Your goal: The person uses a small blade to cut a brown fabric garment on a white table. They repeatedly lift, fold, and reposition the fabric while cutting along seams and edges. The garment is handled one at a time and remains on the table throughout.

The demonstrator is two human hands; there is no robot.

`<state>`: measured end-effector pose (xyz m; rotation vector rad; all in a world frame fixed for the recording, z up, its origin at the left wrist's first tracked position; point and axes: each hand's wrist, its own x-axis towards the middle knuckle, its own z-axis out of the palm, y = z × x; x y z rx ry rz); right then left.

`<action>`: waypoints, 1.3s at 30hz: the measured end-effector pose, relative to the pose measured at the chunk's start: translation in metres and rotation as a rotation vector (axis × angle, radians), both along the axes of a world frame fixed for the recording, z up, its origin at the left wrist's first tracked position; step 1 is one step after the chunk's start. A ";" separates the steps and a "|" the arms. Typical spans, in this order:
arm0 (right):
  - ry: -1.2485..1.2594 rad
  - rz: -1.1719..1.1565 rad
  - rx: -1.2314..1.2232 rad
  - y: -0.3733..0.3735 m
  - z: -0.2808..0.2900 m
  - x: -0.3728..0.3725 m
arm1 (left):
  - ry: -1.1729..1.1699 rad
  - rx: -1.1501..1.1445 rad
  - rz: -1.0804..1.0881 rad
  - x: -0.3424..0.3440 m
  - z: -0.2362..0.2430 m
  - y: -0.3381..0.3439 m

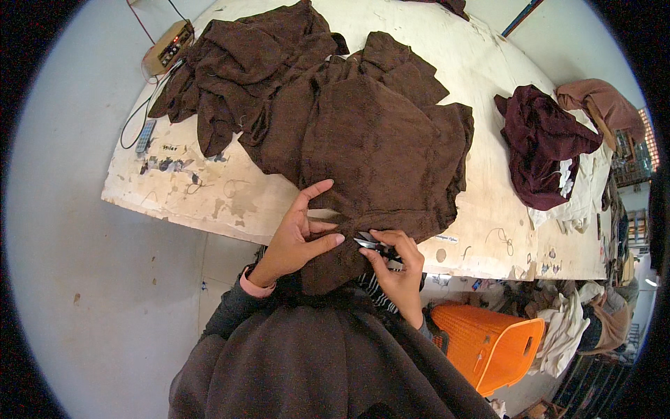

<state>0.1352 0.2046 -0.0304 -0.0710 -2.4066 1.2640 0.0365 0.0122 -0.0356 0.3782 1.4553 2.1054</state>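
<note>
A dark brown garment point(377, 140) spreads over the table in front of me, with its near end hanging past the table's edge. My left hand point(296, 234) grips that near end. Its thumb lies over the cloth, some fingertips go out of sight in the folds, and the index finger stretches away. In my right hand point(399, 269) is a pair of thread snips point(368, 242), their metal blades pointing left against the cloth, close to the left thumb. The snips' handle is mostly hidden by my fingers.
More brown cloth point(251, 63) is heaped at the far left of the pale, stained table point(209, 202). Beyond it sit a box with cables point(169, 45) and a remote control point(146, 136). Maroon cloth point(544, 146) lies at the right. An orange basket point(481, 342) stands below the edge.
</note>
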 end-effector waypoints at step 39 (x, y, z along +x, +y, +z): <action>0.089 0.156 -0.297 -0.013 0.021 -0.015 | 0.515 -0.211 -0.026 0.005 0.018 -0.010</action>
